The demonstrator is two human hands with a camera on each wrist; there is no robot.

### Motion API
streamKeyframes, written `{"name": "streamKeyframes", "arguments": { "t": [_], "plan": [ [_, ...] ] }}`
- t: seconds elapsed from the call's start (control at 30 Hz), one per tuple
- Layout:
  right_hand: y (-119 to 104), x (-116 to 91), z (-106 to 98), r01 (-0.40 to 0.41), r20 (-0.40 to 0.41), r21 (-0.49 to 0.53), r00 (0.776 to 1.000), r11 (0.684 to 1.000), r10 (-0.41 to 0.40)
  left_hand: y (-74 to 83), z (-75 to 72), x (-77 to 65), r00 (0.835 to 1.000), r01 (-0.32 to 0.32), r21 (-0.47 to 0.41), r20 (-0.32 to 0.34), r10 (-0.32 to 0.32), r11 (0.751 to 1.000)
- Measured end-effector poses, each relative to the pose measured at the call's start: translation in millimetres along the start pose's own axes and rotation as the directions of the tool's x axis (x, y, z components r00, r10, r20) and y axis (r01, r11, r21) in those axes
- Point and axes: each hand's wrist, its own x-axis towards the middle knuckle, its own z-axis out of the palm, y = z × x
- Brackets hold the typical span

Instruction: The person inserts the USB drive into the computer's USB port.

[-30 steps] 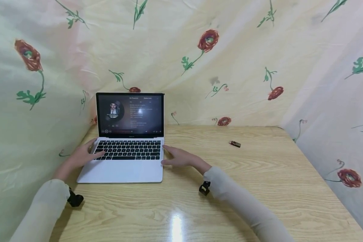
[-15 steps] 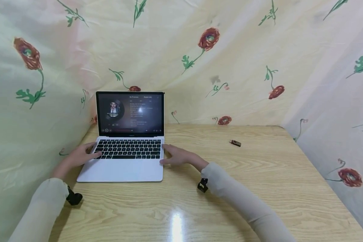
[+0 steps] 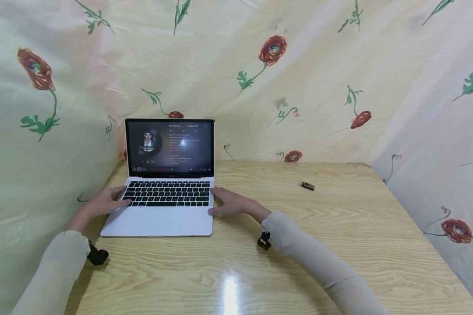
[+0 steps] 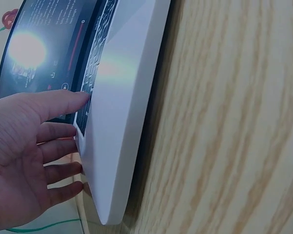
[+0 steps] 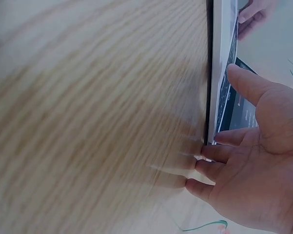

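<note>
A silver laptop (image 3: 156,222) stands with its lid up at the table's left, its dark screen (image 3: 171,148) showing a music player with lyrics. At its left edge my left hand (image 3: 104,202) lies with the thumb over the keyboard (image 3: 167,194) corner and the fingers along the side. In the left wrist view those fingers (image 4: 61,148) look fairly straight. My right hand (image 3: 234,204) is at the opposite edge. The right wrist view has its straight fingers (image 5: 212,170) low beside the laptop, fingertips close over the tabletop, and its thumb (image 5: 246,83) raised over the edge.
On the wooden table (image 3: 339,227), a small USB stick (image 3: 307,186) lies toward the back right. Flower-patterned cloth (image 3: 315,70) walls off the back and both sides. Its left part hangs close beside my left arm. Each wrist carries a black camera mount (image 3: 264,240).
My left hand has slid slightly back toward me along the laptop's edge, its thumb drawing outward over the keys. The right hand has barely moved, and the laptop stays in place.
</note>
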Motion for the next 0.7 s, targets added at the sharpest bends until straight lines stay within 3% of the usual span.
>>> {"name": "streamKeyframes", "arguments": {
  "t": [0.4,0.7],
  "plan": [
    [0.7,0.8,5.2,-0.033,-0.018,-0.068,0.999,0.997,0.032,5.6,-0.1,-0.5,1.000,0.020,-0.018,0.014,-0.020,1.000],
    [-0.6,0.1,5.7,-0.043,-0.020,-0.076,0.999,0.996,0.041,4.9,1.0,-2.0,1.000,-0.030,-0.028,-0.005,0.030,0.999]
  ]
}}
